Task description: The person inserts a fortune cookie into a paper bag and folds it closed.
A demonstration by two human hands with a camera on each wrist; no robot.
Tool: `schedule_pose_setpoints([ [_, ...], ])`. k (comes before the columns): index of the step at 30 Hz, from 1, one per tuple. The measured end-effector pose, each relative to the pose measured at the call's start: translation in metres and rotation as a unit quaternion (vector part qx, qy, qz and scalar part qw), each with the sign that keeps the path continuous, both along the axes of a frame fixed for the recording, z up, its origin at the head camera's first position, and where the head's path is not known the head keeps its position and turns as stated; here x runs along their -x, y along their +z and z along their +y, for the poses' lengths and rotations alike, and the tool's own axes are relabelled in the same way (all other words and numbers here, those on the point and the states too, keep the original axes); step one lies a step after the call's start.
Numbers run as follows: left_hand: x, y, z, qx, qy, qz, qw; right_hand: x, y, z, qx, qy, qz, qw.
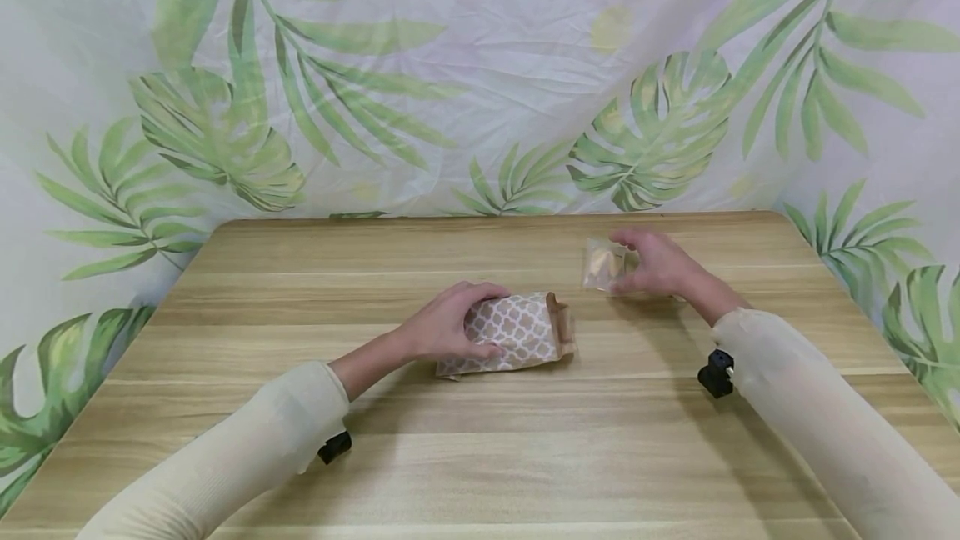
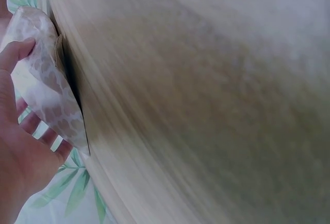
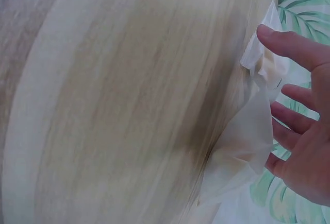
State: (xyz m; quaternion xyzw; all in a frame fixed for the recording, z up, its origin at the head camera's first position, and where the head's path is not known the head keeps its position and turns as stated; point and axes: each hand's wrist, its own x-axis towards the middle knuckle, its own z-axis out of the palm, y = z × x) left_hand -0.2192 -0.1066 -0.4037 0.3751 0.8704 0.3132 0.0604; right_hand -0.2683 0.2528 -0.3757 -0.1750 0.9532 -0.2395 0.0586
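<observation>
what's inside the clear packet (image 1: 599, 266) seems too small to tell.

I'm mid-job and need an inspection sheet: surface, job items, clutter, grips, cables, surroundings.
Surface: wood-grain table, in view on all sides of the bag.
Job's things: patterned paper bag on its side; clear packet with beige contents, beyond it to the right.
Clutter: nothing seen.
Grips: left grip holds the bag; right grip, fingers spread, is at the packet, contact unclear.
Cables: nothing seen.
Surroundings: leaf-print backdrop behind the table.
</observation>
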Motion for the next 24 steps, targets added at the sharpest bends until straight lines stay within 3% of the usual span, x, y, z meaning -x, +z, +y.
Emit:
schedule_pose_setpoints([
  [12,0.0009,-0.0007,0.0000,-0.004,-0.006,0.005,1.0000,0.0029,-0.0045,-0.0002,-0.030,-0.014,-0.007,0.9994],
  [24,0.0014,-0.0019,-0.0013,-0.002,-0.001,-0.006,1.0000,0.0021,-0.0094,-0.0059,-0.066,0.002,0.023,0.9976],
])
